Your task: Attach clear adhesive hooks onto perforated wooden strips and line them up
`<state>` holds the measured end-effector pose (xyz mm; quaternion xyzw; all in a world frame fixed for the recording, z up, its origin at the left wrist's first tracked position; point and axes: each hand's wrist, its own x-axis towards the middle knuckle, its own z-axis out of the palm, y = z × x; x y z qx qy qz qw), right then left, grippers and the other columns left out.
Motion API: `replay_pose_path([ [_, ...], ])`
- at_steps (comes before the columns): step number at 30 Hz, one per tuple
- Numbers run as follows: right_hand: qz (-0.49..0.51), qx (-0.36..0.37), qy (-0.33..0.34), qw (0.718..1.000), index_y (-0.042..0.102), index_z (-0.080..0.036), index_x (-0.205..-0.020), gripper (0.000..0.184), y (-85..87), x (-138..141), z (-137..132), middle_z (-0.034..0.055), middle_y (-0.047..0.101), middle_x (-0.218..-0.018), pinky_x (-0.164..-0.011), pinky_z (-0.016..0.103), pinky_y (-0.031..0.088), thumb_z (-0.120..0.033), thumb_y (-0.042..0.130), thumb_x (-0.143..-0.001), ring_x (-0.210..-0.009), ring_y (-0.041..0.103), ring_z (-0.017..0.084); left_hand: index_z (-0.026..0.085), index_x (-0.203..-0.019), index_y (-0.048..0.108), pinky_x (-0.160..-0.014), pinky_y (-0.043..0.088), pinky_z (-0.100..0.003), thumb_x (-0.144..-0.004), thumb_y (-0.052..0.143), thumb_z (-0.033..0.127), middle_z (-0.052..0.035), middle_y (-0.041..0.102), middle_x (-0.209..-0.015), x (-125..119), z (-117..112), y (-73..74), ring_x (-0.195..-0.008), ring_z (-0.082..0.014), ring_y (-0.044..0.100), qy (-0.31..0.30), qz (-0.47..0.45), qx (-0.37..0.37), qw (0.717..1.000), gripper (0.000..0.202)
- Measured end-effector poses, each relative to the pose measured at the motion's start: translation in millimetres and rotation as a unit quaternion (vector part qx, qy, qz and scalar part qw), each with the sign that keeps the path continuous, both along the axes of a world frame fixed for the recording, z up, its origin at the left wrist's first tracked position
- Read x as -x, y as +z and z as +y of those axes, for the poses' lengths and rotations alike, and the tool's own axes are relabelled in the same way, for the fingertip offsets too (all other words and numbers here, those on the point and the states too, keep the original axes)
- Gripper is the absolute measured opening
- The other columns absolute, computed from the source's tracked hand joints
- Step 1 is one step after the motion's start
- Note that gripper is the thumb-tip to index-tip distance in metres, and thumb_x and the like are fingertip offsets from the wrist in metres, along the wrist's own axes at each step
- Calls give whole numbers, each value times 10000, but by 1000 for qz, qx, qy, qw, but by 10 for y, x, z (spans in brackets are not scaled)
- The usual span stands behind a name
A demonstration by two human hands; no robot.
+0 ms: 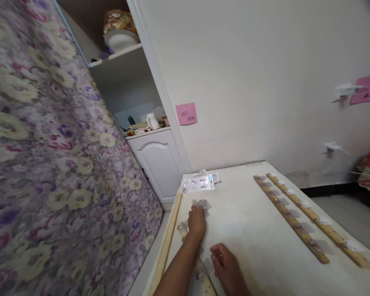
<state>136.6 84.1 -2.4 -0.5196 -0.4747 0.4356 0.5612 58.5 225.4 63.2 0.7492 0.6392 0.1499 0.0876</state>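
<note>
My left hand (pixel 197 222) reaches out over the white table, fingers bent down onto a small heap of clear and shiny pieces (pixel 202 203). Its fingertips are partly hidden, so what they pinch cannot be made out. Beneath my left forearm lies a wooden strip with holes (pixel 207 283), bearing small shiny fittings, partly covered by the arm. My right hand (pixel 225 263) hovers near the table's front, to the right of that strip. Its fingers are loosely curled with a gap between them, and nothing shows in them.
Two wooden strips with rows of fittings, one with metal-looking ones (pixel 291 220) and one with white ones (pixel 319 222), lie at the right. Clear plastic packaging (pixel 199 183) rests at the back left. A pale wooden bar (pixel 169 234) runs along the left edge. A floral curtain (pixel 64 164) hangs left.
</note>
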Motion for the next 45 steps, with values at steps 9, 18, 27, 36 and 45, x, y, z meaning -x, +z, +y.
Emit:
replay_pose_path([
  [9, 12, -13, -15, 1000, 548, -199, -821, 167, 16, -10, 4, 6, 609, -706, -459, 230, 429, -329, 450, -787, -504, 535, 133, 192, -1066, 544, -905, 391, -291, -681, 482, 51, -80, 435, -1221, 8, -526, 75, -1033, -181, 496, -83, -97, -40, 991, 414],
  [18, -59, -49, -153, 985, 547, -199, -757, 165, 125, -467, -406, 15, 602, -680, -607, 268, 463, -343, 477, -799, -632, 559, 176, 222, -1020, 565, -790, 487, -268, -641, 525, 53, -49, 506, -1108, -152, -1286, -24, -844, -132, 561, -132, -222, -7, 966, 417],
  [27, -76, -7, -173, 982, 587, -176, -925, 261, 101, -749, -559, 71, 670, -854, -694, 313, 484, -380, 471, -810, -759, 615, 215, 230, -1187, 550, -1071, 337, -424, -762, 515, 125, -91, 406, -1367, 33, -1802, -40, -1279, -231, 389, -142, -232, 4, 962, 439],
  [36, -238, -61, -83, 966, 644, -187, -948, 258, 107, -694, -565, 57, 628, -853, -717, 301, 467, -217, 479, -752, -757, 583, 193, 224, -947, 590, -718, 469, -278, -895, 422, 270, -39, 595, -883, 443, -2322, -4, -809, -166, 567, -148, -314, 15, 938, 181],
  [45, -302, -52, -22, 952, 645, -196, -948, 260, 80, -709, -537, 43, 597, -851, -737, 296, 457, -203, 481, -746, -790, 573, 189, 212, -847, 609, -680, 453, -238, -895, 419, 274, -36, 593, -812, 526, -2572, -212, -753, -152, 565, -169, -316, 36, 933, 206],
])
